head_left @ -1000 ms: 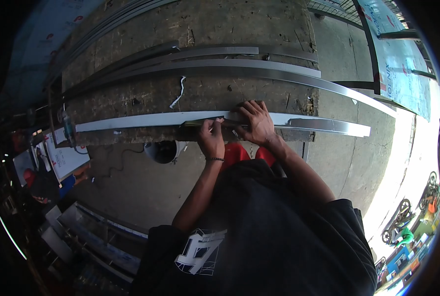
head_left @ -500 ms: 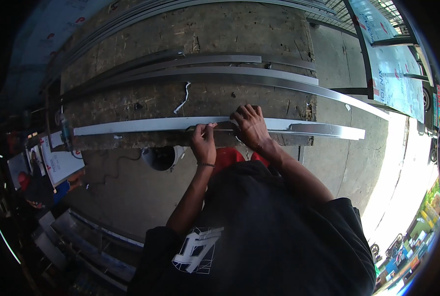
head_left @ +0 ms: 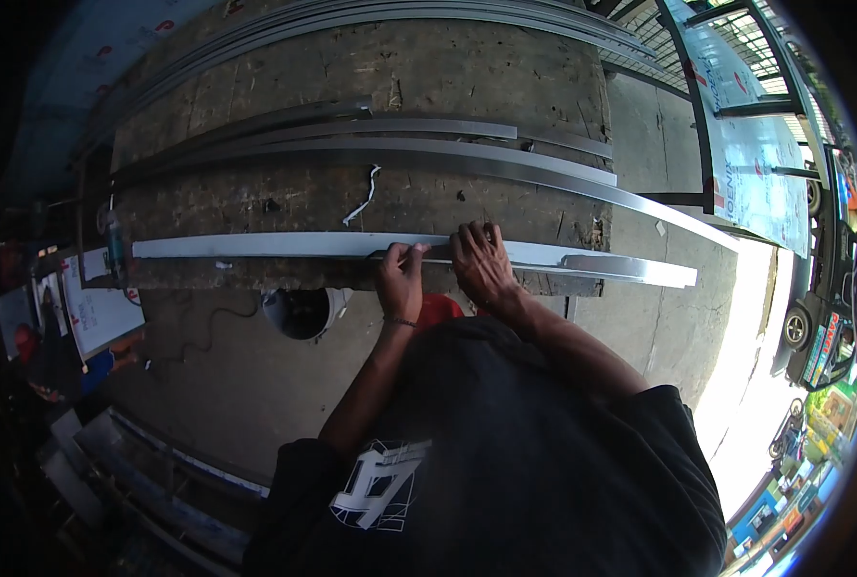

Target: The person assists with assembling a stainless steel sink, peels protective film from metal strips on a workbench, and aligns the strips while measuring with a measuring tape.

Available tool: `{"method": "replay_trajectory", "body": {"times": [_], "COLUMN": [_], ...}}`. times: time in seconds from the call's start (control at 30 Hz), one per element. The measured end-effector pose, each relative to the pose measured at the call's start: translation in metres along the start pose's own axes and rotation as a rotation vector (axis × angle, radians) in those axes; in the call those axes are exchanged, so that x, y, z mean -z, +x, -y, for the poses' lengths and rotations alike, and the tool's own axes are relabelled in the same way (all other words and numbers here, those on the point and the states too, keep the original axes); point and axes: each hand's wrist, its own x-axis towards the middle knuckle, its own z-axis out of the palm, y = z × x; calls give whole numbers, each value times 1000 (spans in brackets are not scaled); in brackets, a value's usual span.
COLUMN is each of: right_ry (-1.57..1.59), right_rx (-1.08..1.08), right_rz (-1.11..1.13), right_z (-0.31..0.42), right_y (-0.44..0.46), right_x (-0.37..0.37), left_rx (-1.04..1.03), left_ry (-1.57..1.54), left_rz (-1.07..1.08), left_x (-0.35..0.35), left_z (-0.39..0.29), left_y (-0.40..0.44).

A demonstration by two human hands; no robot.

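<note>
A long pale metal bar (head_left: pixel 275 244) lies along the near edge of the worktable, in front of me. My left hand (head_left: pixel 400 281) is closed in a pinch at the bar's near side, thumb and fingertips on a thin dark strip (head_left: pixel 438 253). This strip spans the gap between my hands, and its exact kind is unclear. My right hand (head_left: pixel 483 266) curls its fingers over the bar, just right of the left one, closed at the strip's other end. Its fingertips partly hide the bar. A shorter shiny metal length (head_left: pixel 630 268) rests along the bar's right end.
Several metal profiles (head_left: pixel 428 152) lie across the worn worktable (head_left: pixel 496 82), some overhanging its right edge. A twisted white scrap (head_left: pixel 362 197) sits mid-table. Below the near edge stands a bucket (head_left: pixel 336 306). Another person (head_left: pixel 51 361) is at far left. Film-covered panels (head_left: pixel 751 154) stand at right.
The view has shifted slightly. My right hand's fingers have settled lower and closer together on the bar. My left hand keeps its pinch at nearly the same spot.
</note>
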Motion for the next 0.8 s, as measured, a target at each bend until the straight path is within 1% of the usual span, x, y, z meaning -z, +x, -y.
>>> {"method": "replay_trajectory", "body": {"times": [0.1, 0.17, 0.2, 0.27, 0.3, 0.37, 0.5, 0.57, 0.8], "right_ry": [-53, -41, -44, 80, 79, 164, 106, 45, -48], "right_rx": [-18, -121, -119, -177, -177, -100, -41, -16, 31], "right_rz": [-30, -20, -19, 40, 40, -69, -46, -49, -45], "right_z": [0, -3, -6, -12, -12, -9, -6, -4, 2], "right_y": [-4, -7, -9, -9, -8, -6, 1, 2, 2], "right_x": [-2, -1, 0, 4, 5, 6, 1, -1, -1], "left_rx": [32, 12, 13, 10, 10, 13, 17, -53, -24], "left_ry": [-29, -40, -43, -34, -35, 36, 50, 52, 45], "left_rz": [22, 24, 23, 50, 50, 78, 73, 38, 45], "left_x": [1, 1, 1, 1, 0, -1, -3, -1, 9], "left_z": [4, 6, 8, 9, 8, 8, 13, 15, 3], "left_y": [2, 2, 2, 2, 2, 2, 1, 1, -2]}}
